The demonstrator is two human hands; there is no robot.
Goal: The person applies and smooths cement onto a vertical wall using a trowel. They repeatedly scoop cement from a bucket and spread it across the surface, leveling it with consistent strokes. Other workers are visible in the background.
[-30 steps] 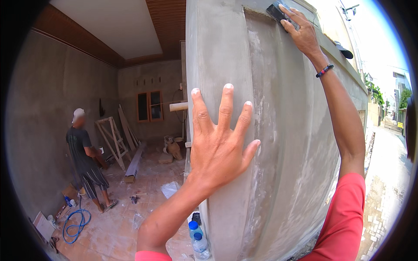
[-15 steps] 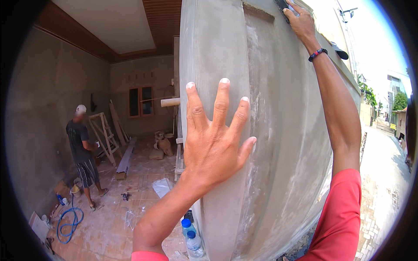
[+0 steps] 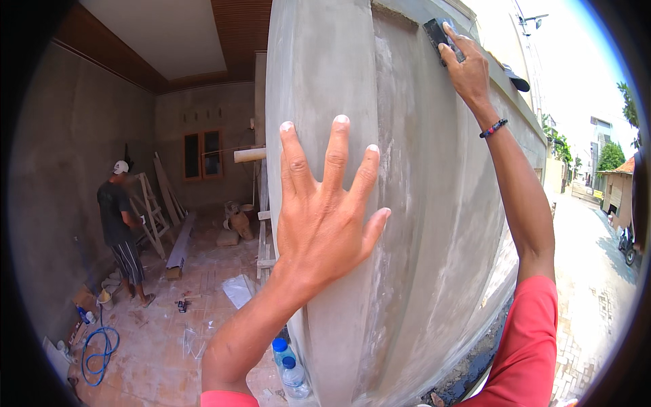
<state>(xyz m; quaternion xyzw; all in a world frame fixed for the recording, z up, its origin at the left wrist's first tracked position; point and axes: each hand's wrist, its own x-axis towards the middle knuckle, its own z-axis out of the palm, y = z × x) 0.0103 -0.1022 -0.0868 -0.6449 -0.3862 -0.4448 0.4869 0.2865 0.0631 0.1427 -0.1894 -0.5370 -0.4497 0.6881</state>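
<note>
My left hand (image 3: 322, 224) lies spread against a smooth grey plastered pillar (image 3: 322, 68) in the middle of the view, its fingers apart and holding nothing. Higher up at the right, my right hand (image 3: 468, 74) grips a dark rectangular block (image 3: 434, 42) against the upper wall beside a recessed vertical strip (image 3: 400, 95). A dark cap (image 3: 517, 79) rests on the ledge just right of that hand. Two blue-capped plastic bottles (image 3: 294, 380) stand at the pillar's foot.
Left of the pillar, a person (image 3: 115, 217) in a white cap stands in a room with a wooden frame (image 3: 152, 217), planks, a coiled blue hose (image 3: 100, 353) and plastic sheet (image 3: 237, 292). A pale pipe (image 3: 249, 155) juts beside the pillar. A paved lane (image 3: 583, 285) runs along the right.
The scene has shifted leftward in view. My right hand with the block went up and has come back down along the wall top. My left hand stays spread on the pillar.
</note>
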